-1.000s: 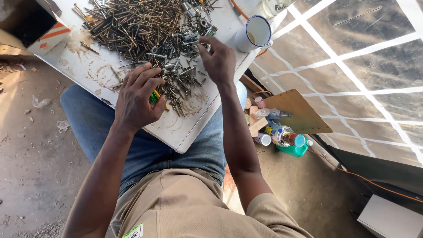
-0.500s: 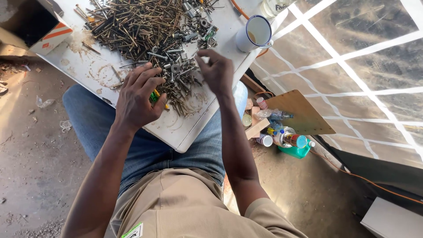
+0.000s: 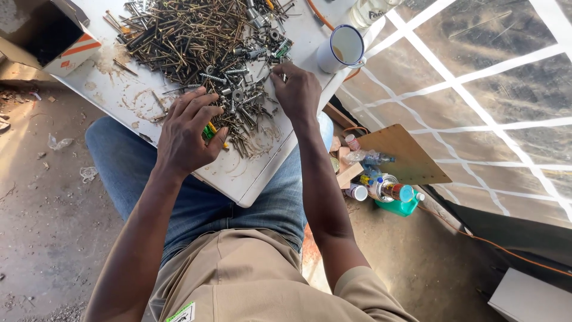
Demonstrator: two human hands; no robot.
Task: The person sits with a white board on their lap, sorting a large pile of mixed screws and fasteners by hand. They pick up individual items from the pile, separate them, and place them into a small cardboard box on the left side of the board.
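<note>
Screws (image 3: 196, 42) heaped on the white worktop (image 3: 250, 173) across my lap, my hands at the pile's near edge.
My right hand (image 3: 296, 89) has slid down from the mug (image 3: 341, 49), fingers now pinched on a small screw; my left hand (image 3: 187, 134) stays spread flat over loose ones, gripping nothing.

Premises: an informal outdoor workshop or makeshift work area, not a fitted room. Evidence — bare, dusty ground (image 3: 42, 238) littered with scraps; a worn white board (image 3: 250, 173) serving as a bench across the seated person's knees, stained with ring marks; a large heap of mixed screws and bolts (image 3: 190, 42) spread loose on it. Further signs — a translucent tarpaulin wall (image 3: 494, 77) with white reinforcing strips, an orange cable (image 3: 512, 253) along the ground, and bottles and cans (image 3: 381, 188) clustered beside a plywood offcut (image 3: 399, 155).
</note>
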